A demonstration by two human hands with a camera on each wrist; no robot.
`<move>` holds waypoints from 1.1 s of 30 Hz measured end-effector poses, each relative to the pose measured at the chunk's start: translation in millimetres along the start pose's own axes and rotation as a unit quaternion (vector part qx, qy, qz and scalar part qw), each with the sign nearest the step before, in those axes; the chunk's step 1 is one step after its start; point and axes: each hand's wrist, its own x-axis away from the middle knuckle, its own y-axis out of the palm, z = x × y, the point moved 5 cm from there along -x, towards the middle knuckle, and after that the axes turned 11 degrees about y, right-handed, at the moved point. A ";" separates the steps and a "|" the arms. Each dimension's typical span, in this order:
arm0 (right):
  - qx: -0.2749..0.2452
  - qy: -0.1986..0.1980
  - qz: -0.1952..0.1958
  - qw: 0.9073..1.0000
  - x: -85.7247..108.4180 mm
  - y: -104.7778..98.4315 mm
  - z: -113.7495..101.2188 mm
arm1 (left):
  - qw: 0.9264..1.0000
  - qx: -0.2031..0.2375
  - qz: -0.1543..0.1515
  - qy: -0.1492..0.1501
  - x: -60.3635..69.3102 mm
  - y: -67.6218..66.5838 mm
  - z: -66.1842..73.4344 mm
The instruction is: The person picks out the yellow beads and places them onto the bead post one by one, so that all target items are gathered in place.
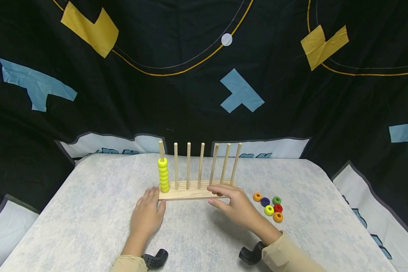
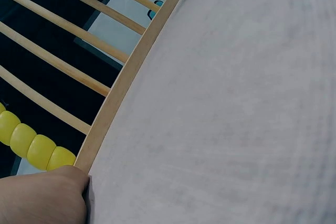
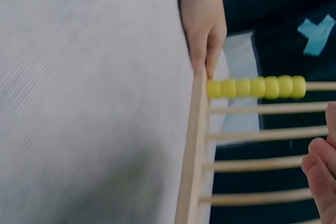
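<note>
A wooden peg rack [image 1: 190, 194] with several upright pegs stands on the table. Its leftmost peg carries a stack of yellow beads [image 1: 163, 175]; the other pegs are bare. My left hand [image 1: 145, 216] lies at the rack's left end, straight fingers against the end and thumb at the front edge. The right wrist view also shows this left hand [image 3: 202, 22] touching the base. Over the rack's front right part, my right hand [image 1: 238, 206] hovers with bent fingers, thumb apart from them and nothing between. Its fingers [image 3: 320, 174] show at the right wrist view's edge.
Right of the rack lie loose beads: two orange, one of them nearer [image 1: 277, 217], a purple bead [image 1: 265, 202], a green bead [image 1: 276, 200], a red bead [image 1: 278, 208] and a yellow bead [image 1: 269, 210]. A dark curtain [image 1: 176, 109] hangs behind the table [image 1: 98, 204].
</note>
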 end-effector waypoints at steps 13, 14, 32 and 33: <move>0.049 0.064 0.074 0.994 29.2 -40.9 72.0 | 1.000 -0.003 -0.002 0.003 -0.8 1.5 -2.6; 0.052 0.070 0.079 0.993 32.6 -44.2 78.7 | 1.000 -0.004 -0.002 0.003 -0.8 1.7 -2.7; 0.162 0.118 0.066 0.978 79.4 -78.9 136.2 | 1.000 -0.004 -0.014 -0.005 -1.2 0.1 -0.5; 0.159 0.115 0.064 0.978 80.5 -79.2 137.0 | 1.000 -0.003 -0.014 -0.004 -1.2 0.2 -0.2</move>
